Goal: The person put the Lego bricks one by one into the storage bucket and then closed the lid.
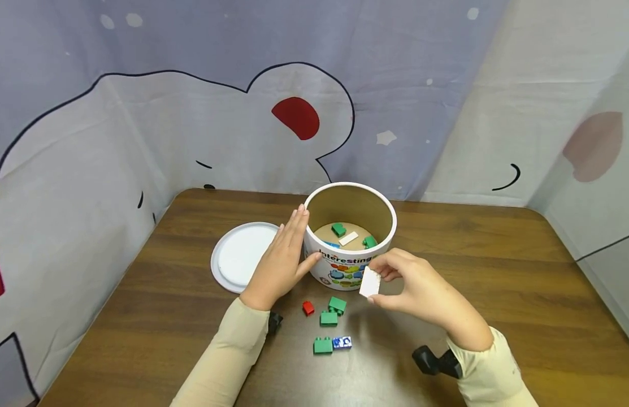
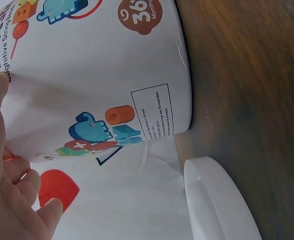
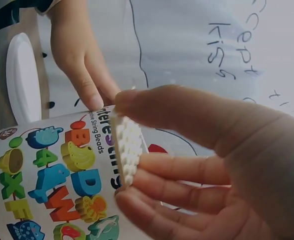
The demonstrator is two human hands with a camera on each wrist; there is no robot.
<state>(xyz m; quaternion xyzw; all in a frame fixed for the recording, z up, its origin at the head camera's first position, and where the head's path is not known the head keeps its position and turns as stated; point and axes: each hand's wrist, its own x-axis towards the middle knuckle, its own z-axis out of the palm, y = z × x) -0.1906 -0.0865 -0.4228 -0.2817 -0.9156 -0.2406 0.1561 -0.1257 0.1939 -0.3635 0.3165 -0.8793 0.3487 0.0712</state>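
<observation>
A round white tub (image 1: 339,277) with printed pictures stands on the table. My left hand (image 1: 281,257) rests against its left side, fingers straight and the fingertips at the rim. Between thumb and fingers, my right hand (image 1: 413,285) pinches a white studded building plate (image 3: 127,145), held in front of the tub's right side. Inside the tub lie a white brick (image 1: 348,238), green bricks (image 1: 338,229) and a partly hidden blue piece (image 1: 332,245). Before the tub sit a red brick (image 1: 308,308), several green bricks (image 1: 328,319) and a blue-and-white patterned brick (image 1: 342,342).
To the left of the tub, the white lid (image 1: 243,257) lies flat on the brown wooden table (image 1: 477,271). A printed cloth (image 1: 202,118) hangs behind the table and along its sides.
</observation>
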